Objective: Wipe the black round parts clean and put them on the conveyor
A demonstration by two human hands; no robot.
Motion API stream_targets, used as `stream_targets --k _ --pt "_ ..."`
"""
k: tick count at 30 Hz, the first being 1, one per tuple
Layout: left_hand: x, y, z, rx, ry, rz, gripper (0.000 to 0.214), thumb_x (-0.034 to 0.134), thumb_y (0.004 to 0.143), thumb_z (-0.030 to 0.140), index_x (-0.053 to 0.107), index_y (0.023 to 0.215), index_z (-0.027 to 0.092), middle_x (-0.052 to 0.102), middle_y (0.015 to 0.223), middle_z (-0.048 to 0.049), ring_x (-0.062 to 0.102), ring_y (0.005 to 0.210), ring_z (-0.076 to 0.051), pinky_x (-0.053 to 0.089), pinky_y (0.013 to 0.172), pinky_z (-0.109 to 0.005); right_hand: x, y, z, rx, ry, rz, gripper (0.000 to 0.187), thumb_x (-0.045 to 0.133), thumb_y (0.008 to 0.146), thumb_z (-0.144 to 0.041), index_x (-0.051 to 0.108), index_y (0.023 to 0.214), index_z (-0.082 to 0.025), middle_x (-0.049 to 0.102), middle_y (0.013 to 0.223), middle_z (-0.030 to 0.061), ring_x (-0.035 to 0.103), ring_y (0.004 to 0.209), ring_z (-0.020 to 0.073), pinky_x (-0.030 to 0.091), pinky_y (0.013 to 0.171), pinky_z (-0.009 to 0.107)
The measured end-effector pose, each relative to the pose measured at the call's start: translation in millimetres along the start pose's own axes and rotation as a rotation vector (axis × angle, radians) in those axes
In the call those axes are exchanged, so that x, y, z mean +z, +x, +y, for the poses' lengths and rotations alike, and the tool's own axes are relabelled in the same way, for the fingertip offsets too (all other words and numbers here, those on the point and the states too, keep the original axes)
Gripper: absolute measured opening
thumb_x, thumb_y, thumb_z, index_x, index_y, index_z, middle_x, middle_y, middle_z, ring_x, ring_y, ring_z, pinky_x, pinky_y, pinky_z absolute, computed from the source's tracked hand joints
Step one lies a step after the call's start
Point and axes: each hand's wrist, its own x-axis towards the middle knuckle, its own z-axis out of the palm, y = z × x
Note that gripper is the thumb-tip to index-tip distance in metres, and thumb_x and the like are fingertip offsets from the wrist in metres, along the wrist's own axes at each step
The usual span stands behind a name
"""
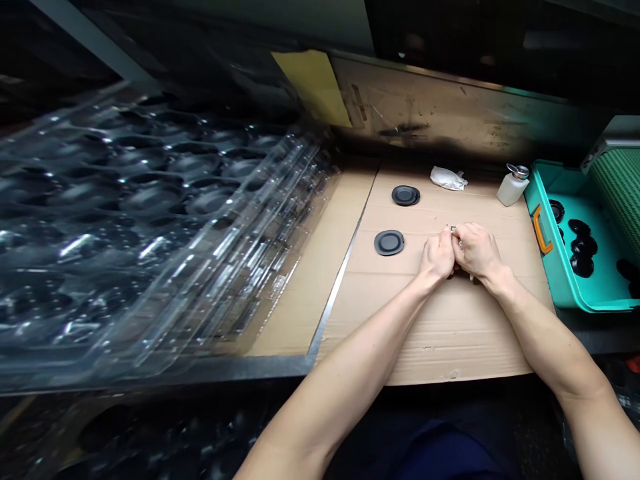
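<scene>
My left hand point(439, 255) and my right hand point(477, 250) are close together over the cardboard sheet point(430, 340), fingers curled inward and closed. Between them they grip something small, mostly hidden by the fingers; only bits of it show at the fingertips and below the palms, too little to name. Left of my left hand a round black disc-shaped part point(389, 243) lies flat on the cardboard. Farther back lies a second round black part point(405, 195).
Stacked clear plastic trays point(165, 220) holding dark round parts fill the left side. At the right stands a teal bin point(565, 267) with several black parts and an orange handle point(541, 230). A pump bottle point(513, 185) and a crumpled white cloth or tissue point(449, 178) are at the back.
</scene>
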Motion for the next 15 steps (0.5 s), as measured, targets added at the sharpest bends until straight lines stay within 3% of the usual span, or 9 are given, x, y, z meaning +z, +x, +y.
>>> stream_targets --k 5,15 --pt "-1.3 -1.9 2.9 -0.073 0.005 -0.047 0.071 0.027 0.107 0.056 0.057 0.054 0.019 0.053 0.039 -0.0045 0.048 0.031 -0.014 0.032 0.036 -0.024 -3.8 -1.9 2.1 -0.004 0.003 -0.043 0.018 0.05 0.096 -0.02 0.061 0.081 -0.022 0.071 0.085 0.0077 0.059 0.08 0.0221 0.042 0.079 0.031" --pt "-2.6 -1.2 -3.2 -0.084 -0.044 -0.056 0.064 0.029 0.106 0.051 0.061 0.06 0.018 0.053 0.039 -0.0042 0.048 0.03 -0.014 0.03 0.033 -0.023 -7.6 -3.1 9.0 0.008 0.108 -0.045 0.017 0.053 0.093 -0.021 0.058 0.077 -0.023 0.067 0.078 0.0031 0.057 0.075 0.0192 0.04 0.074 0.029"
